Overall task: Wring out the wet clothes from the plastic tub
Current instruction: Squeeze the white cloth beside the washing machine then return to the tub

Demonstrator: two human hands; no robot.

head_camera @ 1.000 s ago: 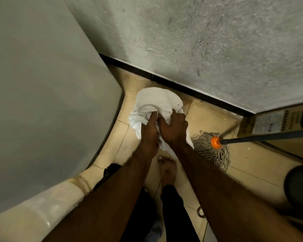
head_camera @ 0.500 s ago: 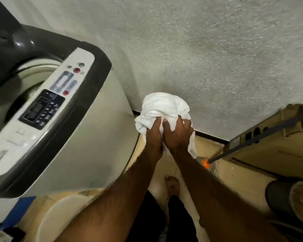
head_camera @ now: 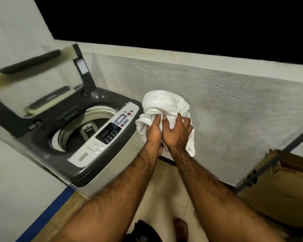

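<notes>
A bunched white cloth [head_camera: 163, 103] is held up in the air in front of the rough grey wall, just right of the washing machine. My left hand [head_camera: 153, 131] grips its lower left part, fingers curled into the folds. My right hand [head_camera: 177, 135] grips it close beside the left, fingers spread and dug into the fabric. A loose end of the cloth hangs down past my right wrist. No plastic tub is in view.
A top-loading washing machine [head_camera: 87, 154] stands at the left with its lid [head_camera: 42, 81] raised and its drum open. A cardboard box [head_camera: 283, 186] sits at the right, a dark pole [head_camera: 276, 158] leaning across it. Tiled floor and my foot [head_camera: 181, 226] lie below.
Both hands have lifted the white cloth from near the floor up to the level of the washing machine's top. The view has tilted up, so the mop head is out of sight.
</notes>
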